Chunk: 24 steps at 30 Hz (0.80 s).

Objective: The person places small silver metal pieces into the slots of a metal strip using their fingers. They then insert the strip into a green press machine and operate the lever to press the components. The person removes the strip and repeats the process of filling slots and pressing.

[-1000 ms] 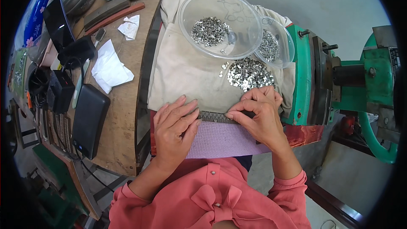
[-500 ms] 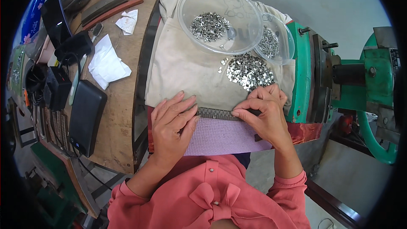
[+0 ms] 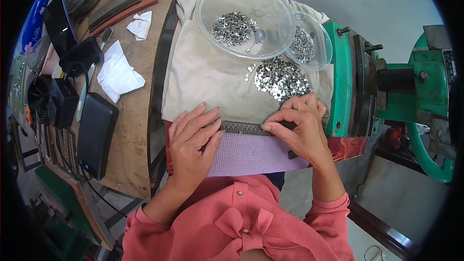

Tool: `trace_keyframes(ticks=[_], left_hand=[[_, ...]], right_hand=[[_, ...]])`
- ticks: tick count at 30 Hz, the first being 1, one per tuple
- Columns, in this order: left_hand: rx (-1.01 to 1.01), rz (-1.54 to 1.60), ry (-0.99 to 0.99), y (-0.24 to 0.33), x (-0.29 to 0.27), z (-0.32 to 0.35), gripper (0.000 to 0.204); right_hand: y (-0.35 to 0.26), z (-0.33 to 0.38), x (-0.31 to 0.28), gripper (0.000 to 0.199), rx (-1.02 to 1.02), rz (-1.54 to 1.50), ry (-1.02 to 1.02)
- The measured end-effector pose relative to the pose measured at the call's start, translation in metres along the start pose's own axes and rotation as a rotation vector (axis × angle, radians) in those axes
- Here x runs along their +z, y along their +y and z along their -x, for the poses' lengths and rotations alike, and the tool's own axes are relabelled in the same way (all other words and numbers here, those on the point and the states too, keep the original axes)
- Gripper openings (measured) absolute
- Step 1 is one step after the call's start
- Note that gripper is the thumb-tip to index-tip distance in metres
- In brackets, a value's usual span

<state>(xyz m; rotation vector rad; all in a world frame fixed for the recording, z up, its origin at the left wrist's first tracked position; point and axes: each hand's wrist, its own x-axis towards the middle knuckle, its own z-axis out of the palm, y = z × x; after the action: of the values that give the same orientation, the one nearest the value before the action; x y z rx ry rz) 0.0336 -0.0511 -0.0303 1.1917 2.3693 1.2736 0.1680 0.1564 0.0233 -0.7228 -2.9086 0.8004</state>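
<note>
A dark slotted metal bar (image 3: 241, 128) lies crosswise along the far edge of a purple woven mat (image 3: 256, 154). My left hand (image 3: 191, 140) has its thumb and index finger at the bar's left end, gripping it, while the other fingers stretch out over the beige cloth (image 3: 193, 72). My right hand (image 3: 302, 123) is closed in a pinch over the bar's right part, its thumb tip against the bar; whatever is between the fingers is hidden. Just beyond that hand lies a loose heap of small shiny metal pieces (image 3: 280, 79).
A large clear plastic tub (image 3: 203, 24) and a smaller clear dish (image 3: 325, 55) hold small metal parts. A green machine (image 3: 338, 87) stands at right. On the wooden table (image 3: 130, 150) at left lie a black power bank (image 3: 98, 133), white tissue (image 3: 118, 72) and a phone (image 3: 60, 26).
The whole view has shifted slightly, moving the scene a little left in the picture. Both hands keep their places at the bar, with hardly any change in the fingers.
</note>
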Motion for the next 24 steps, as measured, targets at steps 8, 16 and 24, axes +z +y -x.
trace_keyframes(ticks=[8,16,24], left_hand=[[-0.008,0.005,0.003,-0.001,0.0,0.002,0.02],[-0.003,0.001,0.002,0.0,0.0,0.002,0.02],[0.001,-0.022,-0.031,0.007,-0.007,-0.004,0.02]], right_hand=[[0.002,0.005,-0.004,0.015,0.032,0.001,-0.019],[0.006,0.008,-0.006,0.014,0.002,0.004,-0.005],[0.006,0.012,-0.008,0.011,0.033,-0.078,0.038]])
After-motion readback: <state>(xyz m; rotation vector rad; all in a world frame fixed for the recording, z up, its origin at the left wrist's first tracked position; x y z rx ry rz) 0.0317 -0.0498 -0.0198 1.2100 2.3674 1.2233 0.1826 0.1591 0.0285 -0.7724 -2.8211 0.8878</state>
